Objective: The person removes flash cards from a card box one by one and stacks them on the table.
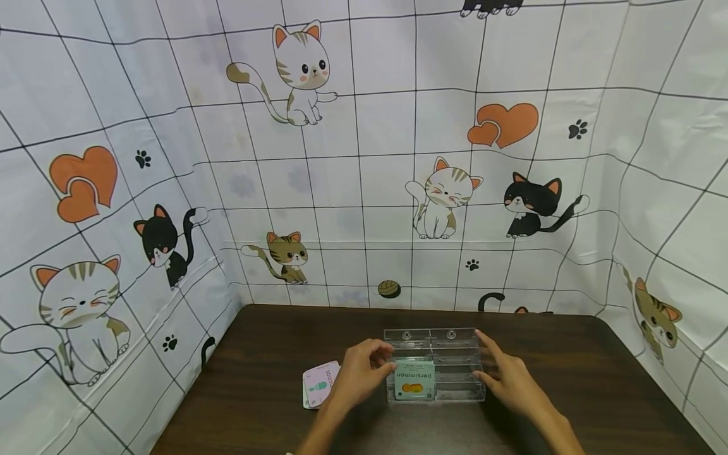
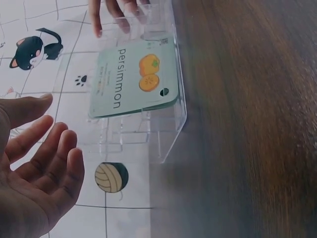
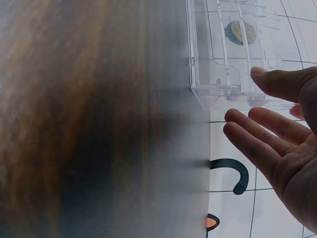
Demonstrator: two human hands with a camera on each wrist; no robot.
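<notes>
A clear plastic rack [image 1: 459, 395] with stepped compartments stands on the table. Pale green cards [image 1: 414, 380] sit in its front left compartment; the front card reads "persimmon" and shows orange fruit. The left hand [image 1: 365, 373] is beside the rack's left side, its fingers loosely bent and holding nothing, as the left wrist view shows. At the rack's right side is the right hand [image 1: 510, 379], fingers extended and thumb tip right at the edge. In the right wrist view, that hand [image 3: 282, 134] has nothing between its thumb and fingers.
A small stack of cards [image 1: 318, 383], a pink one on top, lies on the dark wooden table [image 1: 256, 354] left of the left hand, partly hidden by it. Behind and at both sides hangs a white gridded curtain [image 1: 375, 177] with printed cats and hearts.
</notes>
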